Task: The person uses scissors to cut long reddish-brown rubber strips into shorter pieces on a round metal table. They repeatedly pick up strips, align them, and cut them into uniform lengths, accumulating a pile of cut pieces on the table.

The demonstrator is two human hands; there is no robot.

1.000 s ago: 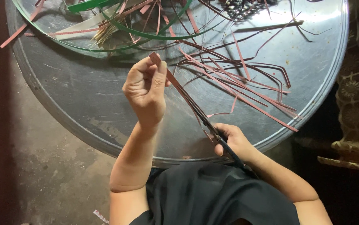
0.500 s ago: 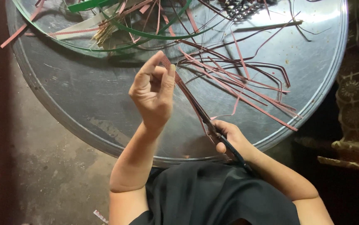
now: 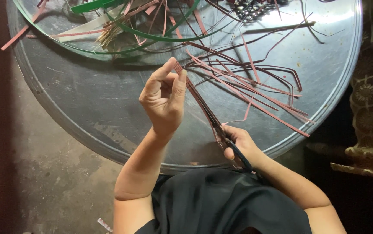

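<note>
At the far left, a few loose reddish strip offcuts (image 3: 17,37) lie over the edge of the large round grey metal tray (image 3: 86,108), above a bare concrete floor (image 3: 30,173). Toward the tray's upper part rests a green plastic hoop (image 3: 160,38) with a bundle of pale straw-coloured fibres (image 3: 108,35) lying inside it.

Left hand (image 3: 162,97): raised over the tray, fingers curled nearly closed. Thumb and forefinger pinch the upper end of the long narrow reddish-brown strip (image 3: 199,102); the remaining fingers are folded in, touching nothing else.

The strip runs slantwise down and to the right from that pinch, taut and clear of the tray surface, to the right hand (image 3: 238,145) at the near rim. The right hand is closed about the strip's lower end together with a dark slender tool (image 3: 240,156); whether this is a blade or a handle cannot be told.

Handling judgement: the strip appears very light, thin and flexible, stiff only along its length, liable to kink or split if bent sharply. It is best held at both ends under light tension, gripped on its flat faces.

To the right lies a loose tangle of similar reddish strips (image 3: 255,93), spread over the tray toward its right rim.
</note>
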